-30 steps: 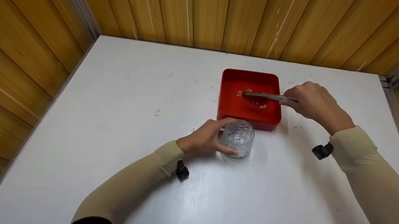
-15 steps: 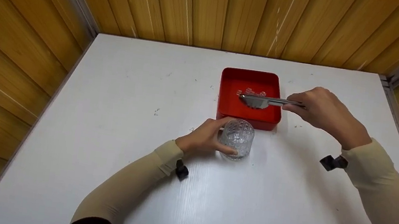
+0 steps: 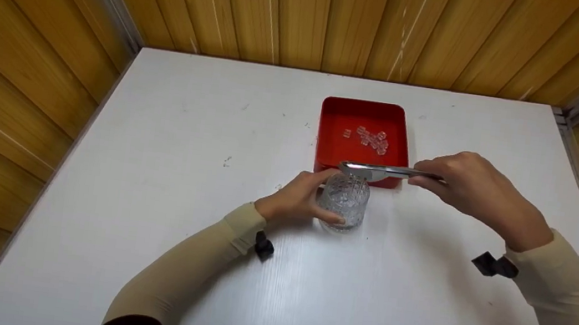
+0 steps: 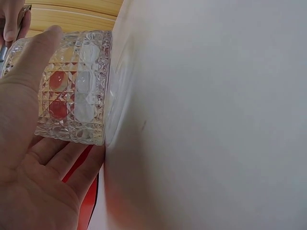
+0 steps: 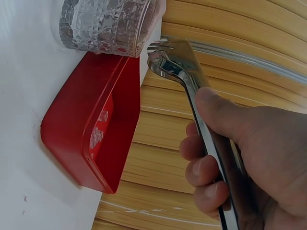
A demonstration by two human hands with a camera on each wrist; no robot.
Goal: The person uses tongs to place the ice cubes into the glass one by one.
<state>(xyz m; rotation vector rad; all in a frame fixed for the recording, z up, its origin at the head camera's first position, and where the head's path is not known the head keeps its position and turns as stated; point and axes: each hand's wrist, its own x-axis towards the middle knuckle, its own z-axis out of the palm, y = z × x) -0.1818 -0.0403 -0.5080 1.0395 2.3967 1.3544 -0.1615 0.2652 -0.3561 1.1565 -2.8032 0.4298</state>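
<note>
My left hand (image 3: 298, 200) grips a clear cut-glass tumbler (image 3: 346, 203) that stands upright on the white table, thumb on the near side and fingers round the far side. In the left wrist view the thumb crosses the patterned wall of the glass (image 4: 79, 91). Metal serving tongs (image 3: 378, 171), one arm spoon-shaped and the other forked, are in my right hand (image 3: 468, 186). Their tips overlap the tumbler's rim from above. The right wrist view has the tong head (image 5: 170, 62) nearly closed beside the rim; I cannot tell whether it pinches anything.
A square red tray (image 3: 327, 151) sits right behind the tumbler. Several clear ice-like cubes (image 3: 373, 140) lie clustered in it, with one cube (image 3: 347, 133) apart on the left. Wood-panelled walls (image 3: 309, 14) border the table's back and sides.
My right hand has brought the tongs out of the red tray, toward me, to above the tumbler's rim. The left hand and the tumbler have stayed in place.
</note>
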